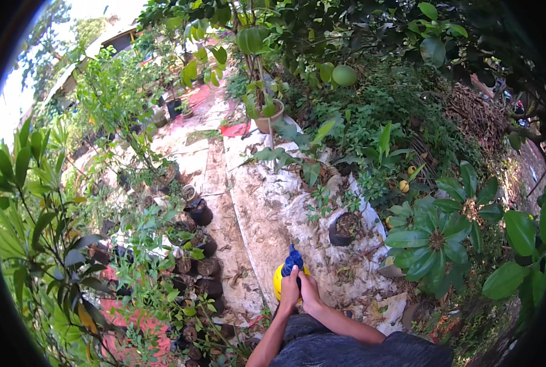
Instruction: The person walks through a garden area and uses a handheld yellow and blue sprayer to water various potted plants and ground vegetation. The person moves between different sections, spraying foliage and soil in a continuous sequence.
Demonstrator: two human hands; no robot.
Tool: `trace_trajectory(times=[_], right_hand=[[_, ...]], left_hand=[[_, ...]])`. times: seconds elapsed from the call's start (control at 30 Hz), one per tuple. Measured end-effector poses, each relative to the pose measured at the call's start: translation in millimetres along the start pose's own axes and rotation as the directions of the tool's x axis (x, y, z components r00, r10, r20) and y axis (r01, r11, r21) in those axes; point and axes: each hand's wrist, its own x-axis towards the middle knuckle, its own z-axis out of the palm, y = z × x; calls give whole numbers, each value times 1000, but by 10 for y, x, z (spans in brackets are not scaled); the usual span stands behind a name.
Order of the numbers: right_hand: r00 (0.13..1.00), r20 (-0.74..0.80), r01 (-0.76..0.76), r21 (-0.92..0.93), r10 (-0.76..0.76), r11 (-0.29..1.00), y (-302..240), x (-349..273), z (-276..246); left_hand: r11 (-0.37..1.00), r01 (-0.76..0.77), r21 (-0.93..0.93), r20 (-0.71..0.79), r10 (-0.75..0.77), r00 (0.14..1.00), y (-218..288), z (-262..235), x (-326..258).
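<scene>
Close in front of my body, both hands are closed together on a spray bottle with a blue top (293, 259) and a rounded yellow body (278, 282). Its narrow blue tip points away from me, over the pale ground sheet (254, 196). My left hand (290, 286) wraps the near left side of the blue part. Against it, my right hand (310, 289) grips from the right. The fingers partly cover the bottle, so how each one lies is hard to see.
Black plant pots (199, 213) and leafy plants line the left side. To the right stand a dark pot of soil (344, 229) and a broad-leaved plant (435, 238). Farther ahead, a potted tree (268, 116) rises under branches with a round green fruit (344, 75).
</scene>
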Motion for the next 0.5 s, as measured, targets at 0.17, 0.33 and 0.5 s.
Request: trace_trajectory(times=[0.17,0.33,0.5], right_hand=[[993,-92,80,114,-70,990,-102,399,412],[979,-187,110,155,-80,982,-178,666,561],[966,-244,135,200,-84,970,-328,834,634]], left_hand=[[997,-19,79,78,13,997,305,-180,531],[988,-152,0,113,151,982,411,-156,898],[1000,8,5,222,-9,975,461,-106,1158]])
